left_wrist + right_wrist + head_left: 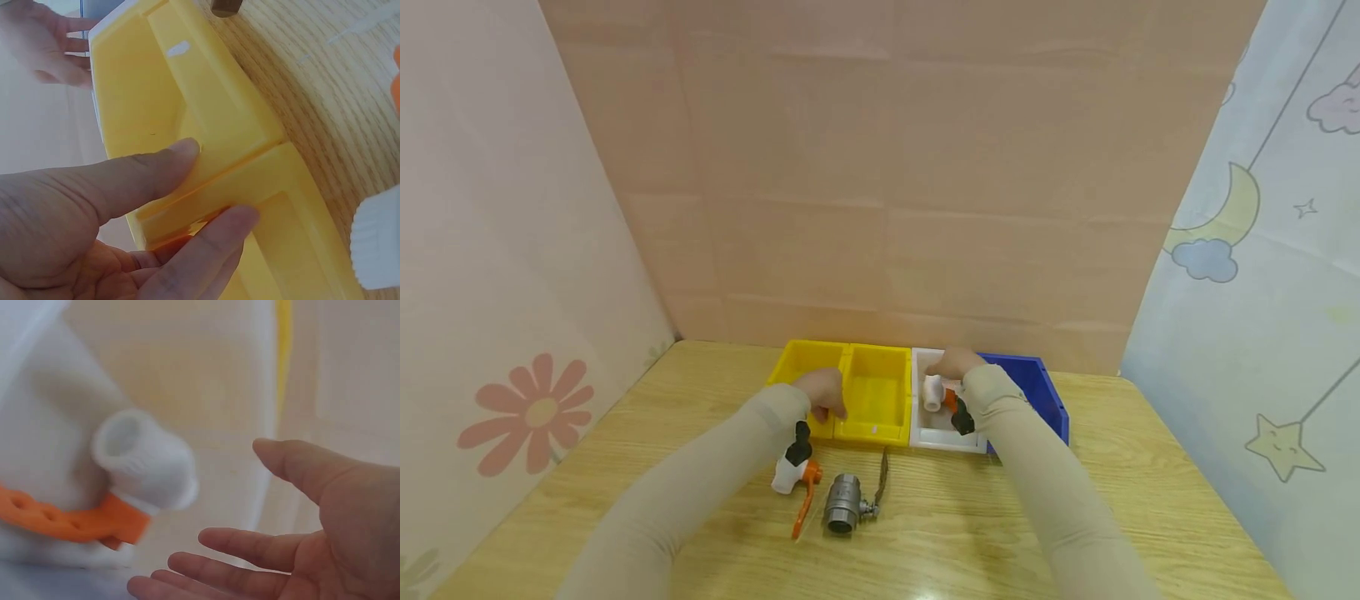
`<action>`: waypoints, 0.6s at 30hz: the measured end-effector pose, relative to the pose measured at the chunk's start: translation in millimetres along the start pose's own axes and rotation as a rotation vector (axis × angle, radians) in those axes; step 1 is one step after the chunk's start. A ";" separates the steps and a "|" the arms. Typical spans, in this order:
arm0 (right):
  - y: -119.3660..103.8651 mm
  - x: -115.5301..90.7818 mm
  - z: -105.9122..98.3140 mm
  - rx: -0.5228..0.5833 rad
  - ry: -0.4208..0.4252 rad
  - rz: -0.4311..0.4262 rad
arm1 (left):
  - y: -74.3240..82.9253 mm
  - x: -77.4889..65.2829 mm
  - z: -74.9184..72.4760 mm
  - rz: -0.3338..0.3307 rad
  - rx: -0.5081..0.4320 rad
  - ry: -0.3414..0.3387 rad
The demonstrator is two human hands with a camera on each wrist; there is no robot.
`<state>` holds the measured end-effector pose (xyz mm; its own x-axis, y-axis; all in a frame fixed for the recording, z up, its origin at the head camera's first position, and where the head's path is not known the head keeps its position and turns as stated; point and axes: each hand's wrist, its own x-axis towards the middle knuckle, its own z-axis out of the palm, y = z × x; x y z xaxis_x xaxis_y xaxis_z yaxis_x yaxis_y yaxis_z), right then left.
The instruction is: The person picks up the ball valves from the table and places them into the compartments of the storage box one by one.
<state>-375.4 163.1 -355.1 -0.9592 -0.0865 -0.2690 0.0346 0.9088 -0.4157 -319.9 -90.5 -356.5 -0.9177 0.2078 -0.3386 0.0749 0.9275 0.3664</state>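
Note:
My left hand [822, 392] is at the two joined yellow bins [212, 94]. In the left wrist view its thumb and fingers straddle their adjoining walls and pinch them. My right hand [337, 531] is over the white bin [947, 439], fingers spread and nothing in its grasp. Beside it, a white plastic valve with an orange handle [150, 465] leans inside that bin; in the head view a dark part shows on it. On the table near my left forearm lie another white valve with an orange handle [787, 475] and a metal ball valve [843, 504].
A blue bin [1030, 379] adjoins the white one on the right, partly behind my right forearm. The row of bins stands near the back edge of the wooden table [940, 533]. A papered wall [880, 208] rises behind, with printed sheets at both sides.

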 end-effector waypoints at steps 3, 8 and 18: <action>-2.5 -6.7 -14.7 0.067 -0.021 -0.002 | 0.9 -2.6 -1.0 0.009 -0.003 0.004; -7.7 -18.0 -33.8 0.178 -0.072 -0.009 | 1.8 -5.6 -2.0 0.013 -0.002 0.008; -4.1 -43.3 -59.6 0.169 -0.048 -0.122 | -0.1 0.2 0.9 0.003 0.009 0.005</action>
<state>-350.7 187.5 -290.0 -0.9448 -0.2146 -0.2476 -0.0303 0.8097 -0.5860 -319.8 -90.3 -357.3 -0.9195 0.2090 -0.3329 0.0812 0.9296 0.3594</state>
